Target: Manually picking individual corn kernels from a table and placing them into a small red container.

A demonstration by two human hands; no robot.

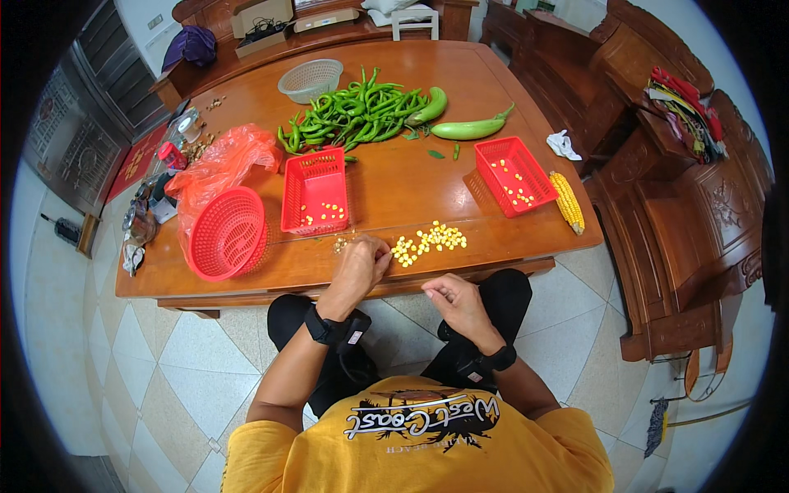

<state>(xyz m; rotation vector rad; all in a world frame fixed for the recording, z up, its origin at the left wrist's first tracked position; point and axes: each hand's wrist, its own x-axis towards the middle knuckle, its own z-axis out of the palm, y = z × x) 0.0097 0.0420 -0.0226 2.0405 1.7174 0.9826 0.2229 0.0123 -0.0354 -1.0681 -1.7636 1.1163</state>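
Note:
Loose yellow corn kernels [440, 238] lie in a patch near the table's front edge. My left hand [357, 269] rests at the left end of this patch, fingers curled in and thumb and forefinger close together; whatever may be between them is hidden. In front of the table edge, above my lap, my right hand [462, 309] has its fingertips drawn together, and I cannot make out anything in them. Some kernels lie in a red rectangular basket [315, 185] beyond my left hand. Another red basket [526, 191] at the right also has kernels in it.
A corn cob [567, 202] lies at the table's right edge. Left stand a round red basket [228, 233] and an orange plastic bag [222, 168]. Green peppers [353, 111], a pale green gourd [470, 129] and a grey colander [311, 80] are at the back.

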